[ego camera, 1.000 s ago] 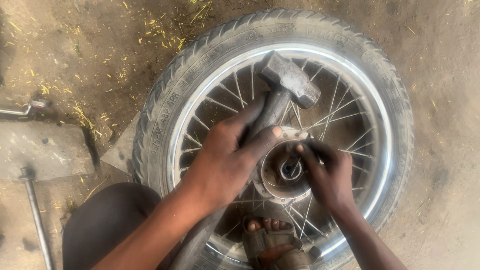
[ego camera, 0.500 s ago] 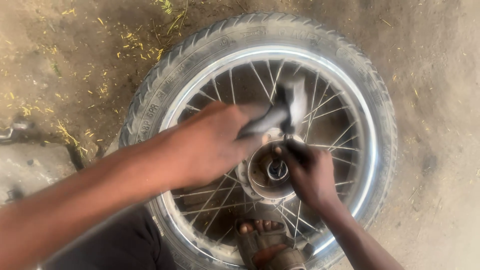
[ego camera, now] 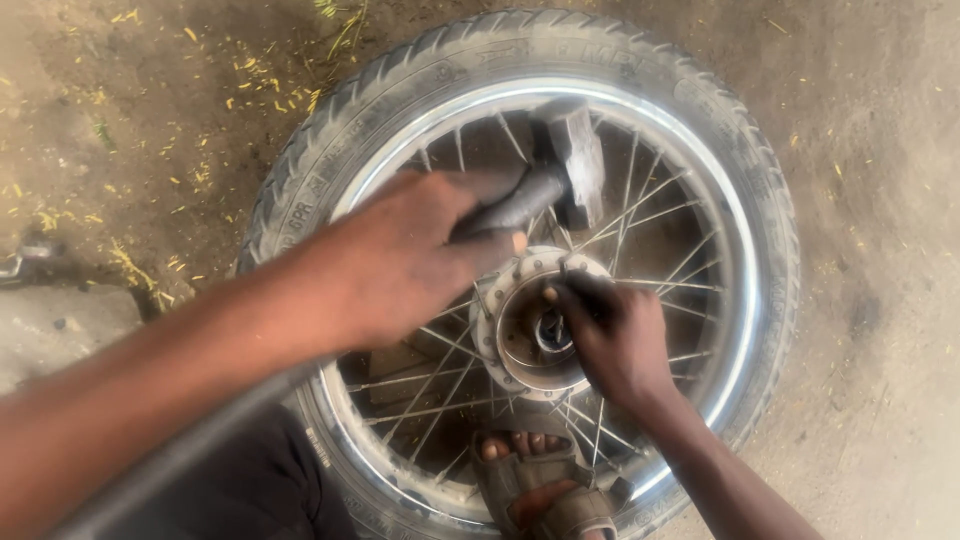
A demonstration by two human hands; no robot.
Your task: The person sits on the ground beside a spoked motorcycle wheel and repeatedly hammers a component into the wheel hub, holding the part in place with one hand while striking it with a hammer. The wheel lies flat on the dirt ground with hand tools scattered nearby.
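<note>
A spoked motorcycle wheel with a black tyre [ego camera: 330, 130] and chrome rim lies flat on the dirt. My left hand [ego camera: 410, 255] grips the dark handle of a heavy hammer [ego camera: 570, 160]; its blurred steel head hangs above the spokes, just beyond the hub [ego camera: 520, 330]. My right hand [ego camera: 615, 340] rests on the hub, fingers closed on a small metal part at the axle hole [ego camera: 553, 330]; what that part is I cannot tell. My sandalled foot [ego camera: 535, 480] presses on the near side of the wheel.
Bare dirt with scattered straw bits surrounds the wheel. A grey concrete slab [ego camera: 60, 330] lies at the left edge, with a metal tool end [ego camera: 20, 265] just above it. My dark trouser leg [ego camera: 240, 490] fills the lower left.
The hammer came down toward the hub half a second ago and has risen again above the spokes. My right hand stays on the hub.
</note>
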